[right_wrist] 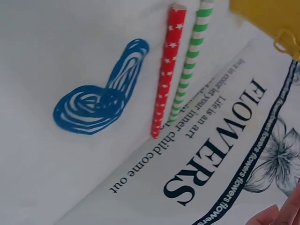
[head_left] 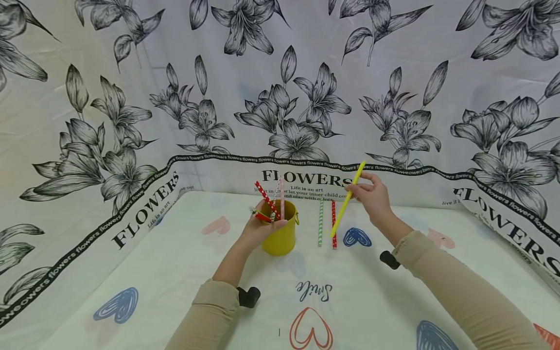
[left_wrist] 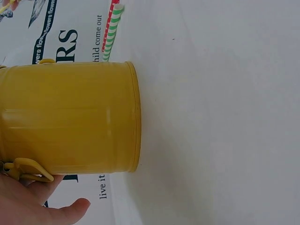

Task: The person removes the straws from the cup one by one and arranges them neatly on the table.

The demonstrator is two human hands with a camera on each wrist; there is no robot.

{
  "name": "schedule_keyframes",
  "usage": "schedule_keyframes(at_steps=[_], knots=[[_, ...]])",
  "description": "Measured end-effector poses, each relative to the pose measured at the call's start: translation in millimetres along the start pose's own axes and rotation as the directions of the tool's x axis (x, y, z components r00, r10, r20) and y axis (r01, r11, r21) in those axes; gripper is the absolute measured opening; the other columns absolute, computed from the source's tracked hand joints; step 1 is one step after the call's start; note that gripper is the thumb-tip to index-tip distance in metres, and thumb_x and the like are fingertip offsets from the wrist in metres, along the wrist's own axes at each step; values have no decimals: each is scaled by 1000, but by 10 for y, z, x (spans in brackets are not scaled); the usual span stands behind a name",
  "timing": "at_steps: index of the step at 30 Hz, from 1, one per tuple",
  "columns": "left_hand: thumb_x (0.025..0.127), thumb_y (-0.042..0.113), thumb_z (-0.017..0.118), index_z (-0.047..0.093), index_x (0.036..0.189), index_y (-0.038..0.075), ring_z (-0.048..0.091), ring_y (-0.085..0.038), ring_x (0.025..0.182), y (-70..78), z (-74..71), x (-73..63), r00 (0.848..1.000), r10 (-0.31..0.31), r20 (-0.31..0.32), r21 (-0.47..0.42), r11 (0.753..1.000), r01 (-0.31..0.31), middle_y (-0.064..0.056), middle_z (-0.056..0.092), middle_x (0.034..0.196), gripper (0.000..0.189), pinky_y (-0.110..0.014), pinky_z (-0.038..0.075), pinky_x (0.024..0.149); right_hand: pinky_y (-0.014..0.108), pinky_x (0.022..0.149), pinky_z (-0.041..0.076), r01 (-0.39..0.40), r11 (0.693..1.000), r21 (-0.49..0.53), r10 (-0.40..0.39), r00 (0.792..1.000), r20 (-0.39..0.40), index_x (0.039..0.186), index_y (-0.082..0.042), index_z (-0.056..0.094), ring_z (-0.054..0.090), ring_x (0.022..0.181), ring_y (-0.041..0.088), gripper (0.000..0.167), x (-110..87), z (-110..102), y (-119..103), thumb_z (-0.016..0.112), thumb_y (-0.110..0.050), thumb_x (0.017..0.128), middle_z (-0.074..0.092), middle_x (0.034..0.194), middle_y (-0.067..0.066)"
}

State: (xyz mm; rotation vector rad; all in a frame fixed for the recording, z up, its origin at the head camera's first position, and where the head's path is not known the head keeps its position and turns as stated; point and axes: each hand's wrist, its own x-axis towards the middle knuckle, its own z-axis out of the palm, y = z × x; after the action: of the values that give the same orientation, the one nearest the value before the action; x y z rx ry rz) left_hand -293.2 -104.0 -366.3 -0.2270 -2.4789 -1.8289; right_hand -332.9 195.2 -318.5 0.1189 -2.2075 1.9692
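Observation:
A yellow metal bucket [head_left: 279, 240] stands on the table with several patterned straws in it, among them a red one with white dots [head_left: 265, 195] and a pale pink one [head_left: 282, 201]. My left hand [head_left: 257, 232] holds the bucket at its left side near the rim, its fingers partly hidden behind it. Between thumb and fingers, my right hand [head_left: 371, 193] pinches a plain yellow straw [head_left: 348, 197], tilted with its lower end over the table. Under that end lies a red straw with white stars [right_wrist: 167, 70], and beside it a green-and-white striped straw [right_wrist: 190, 61].
A white cloth printed with hearts, such as a blue one [head_left: 357, 237], covers the table [head_left: 175, 272]. Behind it hangs a flower-printed curtain [head_left: 302, 29] with large lettering along its lower edge. Small loop handles [left_wrist: 33, 169] stick out from the bucket's sides.

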Motion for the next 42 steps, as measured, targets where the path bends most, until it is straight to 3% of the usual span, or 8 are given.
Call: schedule_keyframes(at_steps=[10,17,20,25,34,42], knots=[[85,27,76,37,144,17,45,-33,129,-9,4,1,1000,-21,-12,23,1000,21,-12,51,140,71,-53,35,108,22,72,55,90,990,-112,-79,992,96,138,1,42,63,74,5,49,0,-165,244,64,-9,95,68,82,-13],[85,27,76,36,145,17,45,-33,130,-23,11,5,999,-35,-24,25,999,36,-12,50,141,73,-52,35,108,21,81,52,130,965,-230,-84,976,203,145,-2,39,59,90,12,61,86,-256,379,68,-5,91,65,105,14],[84,27,77,36,145,18,44,-33,131,-38,7,9,999,-39,-25,20,999,40,-11,49,141,73,-52,35,108,32,90,51,126,947,-294,-57,971,232,147,-3,37,56,97,21,65,130,-269,429,68,-6,90,61,110,20],[84,27,77,36,145,18,44,-33,130,-35,5,8,999,-39,-31,19,999,40,-11,49,141,75,-52,34,108,49,96,46,95,929,-357,8,961,277,149,-4,33,55,103,31,69,188,-280,517,70,-10,90,59,110,19],[84,27,77,36,146,17,45,-33,129,-69,12,18,999,-26,-22,1,1000,26,-11,50,140,75,-53,36,107,47,94,47,38,918,-395,110,932,345,148,-1,31,59,97,28,66,348,-251,734,66,-5,92,60,111,20],[84,26,77,36,146,18,43,-36,131,-68,-4,5,999,-39,-22,-26,999,39,-11,50,141,74,-53,34,108,44,91,48,-37,891,-453,205,923,326,149,-4,32,54,102,29,67,493,-169,864,66,-10,93,55,121,22]])
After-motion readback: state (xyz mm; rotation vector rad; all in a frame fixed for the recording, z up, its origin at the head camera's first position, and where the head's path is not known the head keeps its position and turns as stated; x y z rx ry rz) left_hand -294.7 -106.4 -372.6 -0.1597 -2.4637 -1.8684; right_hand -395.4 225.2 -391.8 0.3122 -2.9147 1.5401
